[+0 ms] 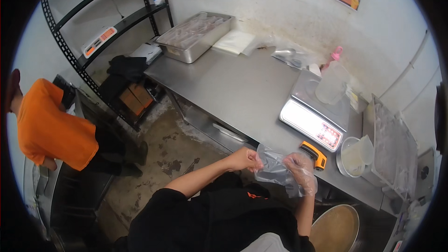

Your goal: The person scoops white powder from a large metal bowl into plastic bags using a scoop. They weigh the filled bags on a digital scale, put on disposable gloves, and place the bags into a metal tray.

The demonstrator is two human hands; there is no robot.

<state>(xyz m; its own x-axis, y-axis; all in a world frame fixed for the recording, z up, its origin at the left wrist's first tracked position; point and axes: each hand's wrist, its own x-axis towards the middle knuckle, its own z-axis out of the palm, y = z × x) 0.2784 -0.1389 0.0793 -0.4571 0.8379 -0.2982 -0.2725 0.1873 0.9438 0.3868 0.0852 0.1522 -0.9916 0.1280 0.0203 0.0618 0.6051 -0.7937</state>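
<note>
My left hand is bare and pinches the edge of a clear thin plastic glove. My right hand wears a clear disposable glove and grips the other side of that plastic. Both hands are in front of my body at the steel table's near edge. Just beyond my right hand lies an orange and black infrared thermometer. A digital scale with a lit display stands behind it, with a translucent plastic jug on its platform.
The steel table bears a deep metal pan of bagged items and a stack of plastic bags. At right are a bowl with a jug and another filled pan. A round pot stands below. A person in orange is at left.
</note>
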